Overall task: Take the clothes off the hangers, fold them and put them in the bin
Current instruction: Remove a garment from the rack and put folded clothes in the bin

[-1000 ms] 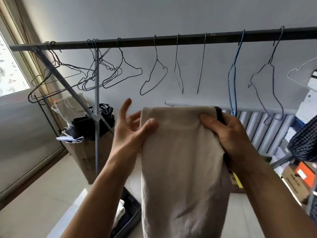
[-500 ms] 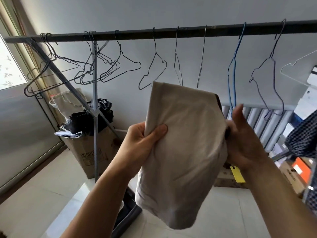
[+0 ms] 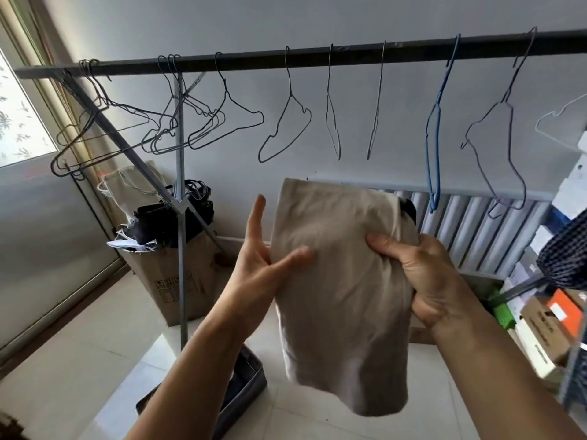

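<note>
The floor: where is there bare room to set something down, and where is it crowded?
Bare tiles lie left, between the window wall and the cardboard box, and right of the bin, under the held beige cloth. Crowded: the shelves at right, packed with boxes.

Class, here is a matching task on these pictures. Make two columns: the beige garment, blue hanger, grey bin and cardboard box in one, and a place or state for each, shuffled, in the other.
Things:
1 beige garment
2 blue hanger
3 grey bin
4 cardboard box

Places or states:
A on the floor, nearest the camera
B gripped by the right hand
C behind the rack post, topped with dark items
D hanging bare on the rail

Pairs: 1-B, 2-D, 3-A, 4-C
</note>
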Available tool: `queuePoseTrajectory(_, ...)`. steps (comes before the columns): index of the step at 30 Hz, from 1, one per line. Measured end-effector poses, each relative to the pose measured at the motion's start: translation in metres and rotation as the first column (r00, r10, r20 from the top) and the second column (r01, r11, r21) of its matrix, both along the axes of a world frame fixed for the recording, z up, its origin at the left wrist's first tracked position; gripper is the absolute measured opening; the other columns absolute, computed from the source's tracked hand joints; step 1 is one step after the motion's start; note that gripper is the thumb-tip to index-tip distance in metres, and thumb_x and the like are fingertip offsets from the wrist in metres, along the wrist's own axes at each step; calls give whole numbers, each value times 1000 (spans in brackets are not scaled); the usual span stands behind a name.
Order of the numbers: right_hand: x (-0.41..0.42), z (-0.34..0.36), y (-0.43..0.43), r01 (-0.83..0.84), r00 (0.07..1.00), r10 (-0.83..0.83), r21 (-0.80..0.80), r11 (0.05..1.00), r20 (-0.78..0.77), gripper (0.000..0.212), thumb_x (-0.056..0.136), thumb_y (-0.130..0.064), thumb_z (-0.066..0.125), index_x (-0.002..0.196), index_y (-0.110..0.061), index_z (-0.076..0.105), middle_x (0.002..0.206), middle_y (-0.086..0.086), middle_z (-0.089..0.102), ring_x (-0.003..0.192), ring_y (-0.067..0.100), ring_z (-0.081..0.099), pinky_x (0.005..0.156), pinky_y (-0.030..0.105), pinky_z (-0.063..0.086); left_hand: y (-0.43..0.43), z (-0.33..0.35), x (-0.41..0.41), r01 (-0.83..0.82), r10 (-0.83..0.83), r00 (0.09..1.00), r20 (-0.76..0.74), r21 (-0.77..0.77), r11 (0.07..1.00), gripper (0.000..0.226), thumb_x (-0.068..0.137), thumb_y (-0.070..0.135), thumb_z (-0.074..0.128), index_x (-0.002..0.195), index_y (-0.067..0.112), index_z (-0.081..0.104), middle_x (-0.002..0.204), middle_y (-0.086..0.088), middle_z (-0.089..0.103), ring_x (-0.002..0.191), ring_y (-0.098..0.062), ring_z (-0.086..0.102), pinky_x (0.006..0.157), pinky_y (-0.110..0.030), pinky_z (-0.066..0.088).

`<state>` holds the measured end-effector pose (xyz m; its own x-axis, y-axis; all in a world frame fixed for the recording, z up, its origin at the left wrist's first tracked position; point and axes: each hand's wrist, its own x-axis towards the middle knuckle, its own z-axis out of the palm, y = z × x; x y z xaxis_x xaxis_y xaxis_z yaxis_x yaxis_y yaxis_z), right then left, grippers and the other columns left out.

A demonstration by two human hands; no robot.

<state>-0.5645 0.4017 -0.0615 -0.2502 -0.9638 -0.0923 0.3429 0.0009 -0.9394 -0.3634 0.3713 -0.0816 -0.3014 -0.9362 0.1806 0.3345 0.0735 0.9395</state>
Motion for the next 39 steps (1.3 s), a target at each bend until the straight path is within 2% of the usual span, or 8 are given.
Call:
queuePoseTrajectory(2,-2,2,0,-2,1000,2,15,1000,-23,19,76,-13,74,92,-5,70,78,6,76,70,18,73,58,27,57,1,-3,3,0,2,1000,20,-103,995,88,75,2,75,142,48,40,113,-21,70,100,-33,69,83,-43,58)
queuePoseTrajectory(7,-2,0,0,15,977,-1,63,998,-214,17,92,-23,63,106,-13,65,97,9,69,87,21,67,67,28,51,4,0,2,-167,243,948,207,-327,930,27,82,0,68,89,23,80,85,7,75,84,-3,66,74,-14,49)
queuePoseTrajectory(14,-12,7,-2,-29,997,41,159,987,-72,15,94,-17,61,94,-5,69,83,11,70,73,21,66,63,31,54,13,11,14,71,256,755,604,-464,883,76,70,15,80,136,39,51,128,16,58,119,-5,57,100,-29,49)
queuePoseTrajectory(23,-17,2,3,-30,998,21,175,984,57,47,83,-35,70,117,-3,63,104,18,70,88,30,67,69,38,53,18,30,16,221,526,429,734,-650,727,47,83,32,57,130,25,57,117,7,64,108,-10,59,93,-33,47)
queuePoseTrajectory(26,-21,5,11,-197,977,191,58,979,92,66,70,-44,70,119,-2,61,110,18,69,100,33,67,76,39,54,24,34,12,150,592,433,680,-702,696,32,84,28,54,113,26,66,95,10,65,87,-4,59,76,-23,45)
queuePoseTrajectory(29,-28,6,15,-311,950,311,-91,946,-11,52,68,-14,81,111,-2,56,101,13,65,94,27,64,71,32,55,30,40,12,53,617,459,639,-713,699,16,86,24,56,96,29,67,72,14,59,70,2,55,61,-13,37)
queuePoseTrajectory(35,-30,11,14,-149,969,97,-221,964,-229,98,69,-20,76,152,-16,23,112,8,61,93,16,65,75,26,56,29,49,23,131,542,430,722,-644,754,41,81,55,55,79,18,71,72,0,58,67,-14,54,57,-26,44)
queuePoseTrajectory(39,-19,9,12,65,931,-140,-225,972,-338,100,70,-49,78,151,-25,26,147,9,44,124,22,53,100,41,50,35,36,25,5,335,735,590,-499,867,43,89,49,60,93,9,75,92,-3,59,81,-15,58,68,-27,48)
